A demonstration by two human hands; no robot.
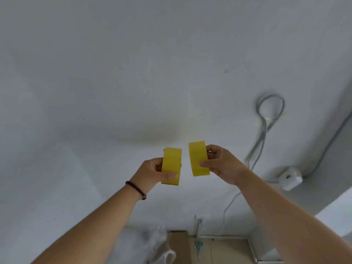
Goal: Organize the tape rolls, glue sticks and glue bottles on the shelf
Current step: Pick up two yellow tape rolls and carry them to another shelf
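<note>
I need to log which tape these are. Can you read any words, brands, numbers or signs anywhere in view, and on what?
None can be read.
Yellow tape roll in the left hand: plain outer face, no print visible.
Yellow tape roll in the right hand: plain too.
White junction box on the wall: no marking legible.
Wall socket: too small and blurred to tell.

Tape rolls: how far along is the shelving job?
Done: nothing visibly placed; no shelf in view. In hand: left hand has a grip on one yellow tape roll, right hand on another yellow roll, raised before the white wall. Left: both rolls; glue unseen.
</note>
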